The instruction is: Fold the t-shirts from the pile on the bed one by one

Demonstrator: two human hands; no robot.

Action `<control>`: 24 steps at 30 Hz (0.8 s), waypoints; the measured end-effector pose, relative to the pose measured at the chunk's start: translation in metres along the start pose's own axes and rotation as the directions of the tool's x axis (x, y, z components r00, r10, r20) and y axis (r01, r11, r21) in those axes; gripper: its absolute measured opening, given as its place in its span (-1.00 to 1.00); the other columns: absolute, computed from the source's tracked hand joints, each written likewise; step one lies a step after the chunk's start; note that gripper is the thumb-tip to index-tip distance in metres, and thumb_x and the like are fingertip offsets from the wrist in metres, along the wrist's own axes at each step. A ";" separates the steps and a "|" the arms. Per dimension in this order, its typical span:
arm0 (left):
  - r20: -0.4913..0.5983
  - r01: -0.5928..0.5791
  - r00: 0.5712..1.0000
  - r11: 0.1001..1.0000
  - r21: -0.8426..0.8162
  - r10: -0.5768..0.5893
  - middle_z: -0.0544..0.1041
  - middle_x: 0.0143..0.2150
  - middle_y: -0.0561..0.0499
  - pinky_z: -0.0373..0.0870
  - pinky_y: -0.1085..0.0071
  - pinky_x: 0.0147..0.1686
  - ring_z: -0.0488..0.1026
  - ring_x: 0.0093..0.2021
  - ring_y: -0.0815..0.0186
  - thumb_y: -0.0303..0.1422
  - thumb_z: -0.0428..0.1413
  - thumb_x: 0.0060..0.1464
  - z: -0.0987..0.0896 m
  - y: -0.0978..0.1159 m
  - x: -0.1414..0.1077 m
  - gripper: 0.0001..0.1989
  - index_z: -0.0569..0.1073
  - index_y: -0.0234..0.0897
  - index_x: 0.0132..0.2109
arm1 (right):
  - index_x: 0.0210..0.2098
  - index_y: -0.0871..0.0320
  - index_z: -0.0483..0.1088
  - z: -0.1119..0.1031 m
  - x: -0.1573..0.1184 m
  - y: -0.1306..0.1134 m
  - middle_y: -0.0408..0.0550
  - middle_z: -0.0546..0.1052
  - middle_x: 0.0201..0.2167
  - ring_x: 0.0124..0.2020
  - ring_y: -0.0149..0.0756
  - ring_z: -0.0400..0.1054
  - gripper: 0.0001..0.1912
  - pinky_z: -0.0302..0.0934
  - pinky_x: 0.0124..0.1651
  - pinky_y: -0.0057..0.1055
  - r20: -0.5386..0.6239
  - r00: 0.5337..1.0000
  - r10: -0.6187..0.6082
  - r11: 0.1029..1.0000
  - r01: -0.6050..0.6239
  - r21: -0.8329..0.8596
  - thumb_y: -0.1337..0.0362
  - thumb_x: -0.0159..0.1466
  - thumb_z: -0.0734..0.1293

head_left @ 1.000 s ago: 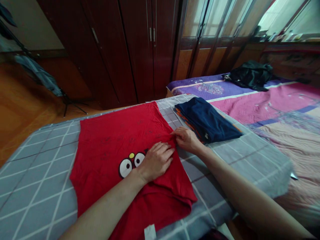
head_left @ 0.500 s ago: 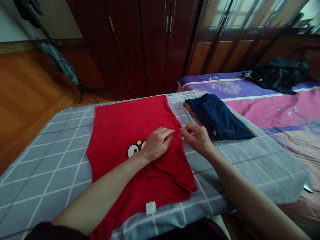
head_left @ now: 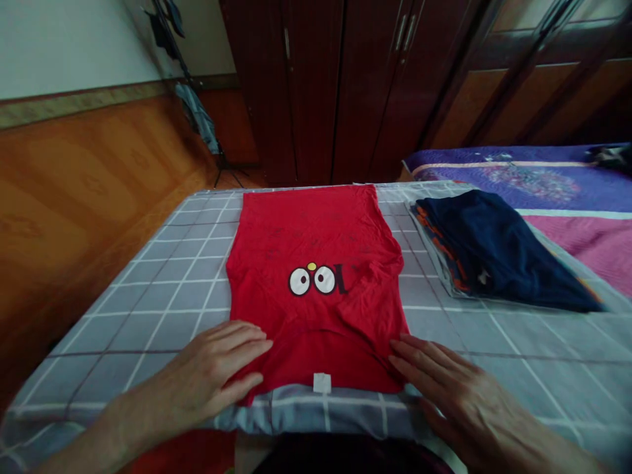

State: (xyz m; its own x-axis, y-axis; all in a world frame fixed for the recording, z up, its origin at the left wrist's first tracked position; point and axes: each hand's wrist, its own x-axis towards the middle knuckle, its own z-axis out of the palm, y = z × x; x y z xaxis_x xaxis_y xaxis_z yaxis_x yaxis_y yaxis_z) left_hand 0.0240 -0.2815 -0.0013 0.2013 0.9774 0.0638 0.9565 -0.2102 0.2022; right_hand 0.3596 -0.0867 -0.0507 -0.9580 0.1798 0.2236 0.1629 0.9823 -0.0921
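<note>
A red T-shirt (head_left: 296, 230) with two printed cartoon eyes lies spread on the table, its white neck tag (head_left: 322, 383) at the near edge. My left hand (head_left: 222, 365) rests on the shirt's near left part, fingers stretched out. On the near right side, the fingertips of my right hand (head_left: 444, 388) touch the shirt's edge, fingers extended as well. Neither hand grips the cloth. Some wrinkles run across the shirt's right side, near a partly covered black letter.
A pile of folded clothes, dark blue on top (head_left: 503, 243), lies right of the shirt on the checked grey tablecloth (head_left: 162, 276). Beyond stand a bed (head_left: 567, 178), a dark red wardrobe (head_left: 316, 85) and a coat stand with hanging clothes (head_left: 197, 118).
Both hands have let go of the shirt's right edge and come nearer, apart to its two near sides. The shirt's right side now lies flatter. The view has turned left.
</note>
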 end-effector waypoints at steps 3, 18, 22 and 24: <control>-0.007 0.057 0.998 0.991 0.121 -0.057 0.39 0.17 -0.07 0.42 0.20 0.03 0.37 0.12 0.15 -0.42 0.09 0.07 0.020 0.006 -0.038 -0.46 0.27 -0.17 0.22 | 0.13 0.18 0.29 0.009 0.005 0.005 0.10 0.42 0.08 0.09 -0.07 0.31 -0.43 0.34 -0.03 -0.11 -0.062 0.995 -0.076 0.993 0.070 -0.097 0.47 0.13 0.14; -0.208 0.013 0.978 0.987 0.161 0.021 0.53 -0.01 -0.01 0.37 0.33 0.07 0.45 0.03 0.26 -0.64 -0.09 0.01 0.035 -0.004 -0.039 -0.58 0.44 -0.18 -0.06 | -0.32 0.10 0.42 -0.007 0.040 0.012 0.03 0.55 -0.12 -0.04 -0.20 0.41 -0.65 0.35 -0.04 -0.22 -0.181 0.976 -0.118 0.992 0.108 -0.063 0.55 0.15 0.10; -0.263 0.050 0.963 0.998 -0.049 -0.061 0.56 -0.09 0.01 0.42 0.47 -0.04 0.50 -0.07 0.35 -0.62 -0.14 0.05 0.021 -0.008 -0.033 -0.64 0.42 -0.18 -0.16 | -0.33 0.09 0.37 -0.022 0.047 0.016 0.04 0.55 -0.16 -0.07 -0.23 0.42 -0.73 0.34 -0.04 -0.26 -0.196 0.980 -0.029 0.992 0.051 0.111 0.50 0.17 0.12; -0.246 0.070 0.965 0.992 -0.103 -0.093 0.56 -0.12 0.05 0.43 0.52 -0.10 0.51 -0.11 0.36 -0.59 -0.13 0.04 0.012 -0.007 -0.035 -0.64 0.41 -0.14 -0.13 | -0.31 0.06 0.36 -0.035 0.044 0.018 0.02 0.55 -0.24 -0.17 -0.25 0.45 -0.76 0.36 -0.11 -0.31 -0.153 0.988 0.000 0.986 0.026 0.165 0.47 0.17 0.15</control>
State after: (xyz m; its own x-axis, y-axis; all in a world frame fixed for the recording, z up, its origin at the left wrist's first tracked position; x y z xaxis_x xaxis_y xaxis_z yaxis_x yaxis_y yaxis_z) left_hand 0.0131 -0.3141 -0.0162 0.0530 0.9577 0.2827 0.9413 -0.1425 0.3060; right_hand 0.3288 -0.0596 -0.0087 -0.9104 0.1854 0.3698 0.0969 0.9646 -0.2451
